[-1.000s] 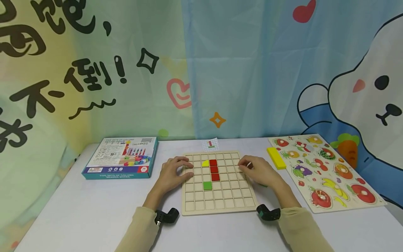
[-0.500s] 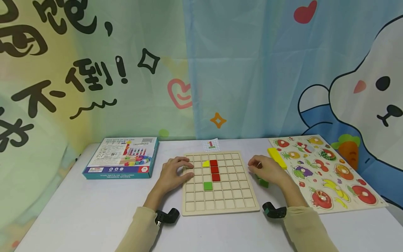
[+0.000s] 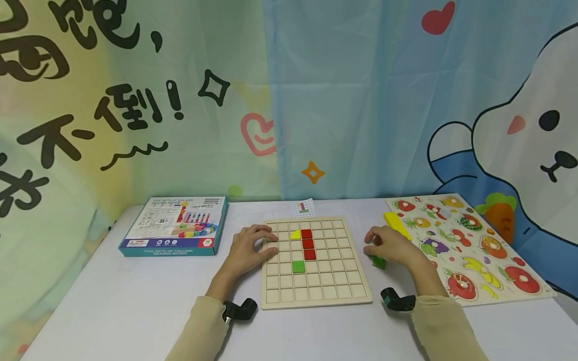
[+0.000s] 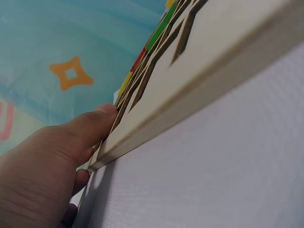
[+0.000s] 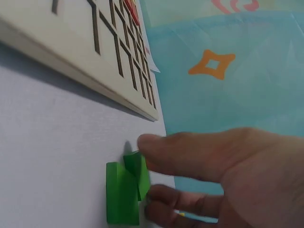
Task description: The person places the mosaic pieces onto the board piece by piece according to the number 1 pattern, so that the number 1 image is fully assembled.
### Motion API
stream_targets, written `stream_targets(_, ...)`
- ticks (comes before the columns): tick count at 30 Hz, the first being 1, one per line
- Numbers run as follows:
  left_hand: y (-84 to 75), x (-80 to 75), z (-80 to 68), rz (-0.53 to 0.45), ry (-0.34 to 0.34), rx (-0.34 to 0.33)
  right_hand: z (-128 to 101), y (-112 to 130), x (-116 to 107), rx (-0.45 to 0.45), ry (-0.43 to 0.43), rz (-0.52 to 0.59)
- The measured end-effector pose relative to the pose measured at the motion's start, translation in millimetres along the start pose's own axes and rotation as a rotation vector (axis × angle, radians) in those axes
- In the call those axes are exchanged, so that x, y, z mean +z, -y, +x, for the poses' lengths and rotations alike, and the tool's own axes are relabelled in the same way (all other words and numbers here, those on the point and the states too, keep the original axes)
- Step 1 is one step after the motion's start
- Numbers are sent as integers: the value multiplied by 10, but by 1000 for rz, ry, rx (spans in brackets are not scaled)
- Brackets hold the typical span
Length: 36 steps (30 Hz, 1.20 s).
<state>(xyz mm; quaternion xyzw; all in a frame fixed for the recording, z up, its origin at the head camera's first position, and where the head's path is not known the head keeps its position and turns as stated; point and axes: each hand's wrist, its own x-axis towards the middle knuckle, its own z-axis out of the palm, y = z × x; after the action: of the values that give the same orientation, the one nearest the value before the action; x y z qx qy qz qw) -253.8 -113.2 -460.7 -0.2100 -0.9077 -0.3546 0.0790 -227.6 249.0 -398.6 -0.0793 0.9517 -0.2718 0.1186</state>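
Sleeves of pale beige come in from the bottom of the head view, each wrist carrying a small black camera. Just beyond them, in the lower middle of the frame, lies the wooden grid board [image 3: 316, 293], a shallow tray of square cells. Most cells are bare; a green square [image 3: 297, 266] sits in one near the centre, three red squares [image 3: 308, 243] run in a column just above and to the right of it, and a yellow quarter-round piece [image 3: 295, 234] fills the cell left of the top red one.

The left hand [image 3: 247, 248] rests on the board's left edge, fingers gently bent and laid over the rim and the nearest cells; the left wrist view shows a thumb [image 4: 92, 124] pressed against the side of the wood. It grips nothing.

The right hand [image 3: 389, 244] is off the board, on the table [image 3: 113, 296] just right of it. Its fingers [image 5: 190, 152] curl down onto a small cluster of green blocks [image 5: 124, 192]; the right wrist view shows fingertips touching them, though whether they are truly pinched I cannot tell.

Farther right lies a fruit puzzle board [image 3: 469, 250] with a yellow block [image 3: 396, 224] at its left edge. Toward the back, a small pattern card [image 3: 303, 207] sits above the grid, and a boxed bead set [image 3: 173, 226] lies at the left.
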Motion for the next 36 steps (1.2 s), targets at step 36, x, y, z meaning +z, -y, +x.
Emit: stream_targets(36,-22,3,-8,8,-10,2,41,117,117,21,-43,3)
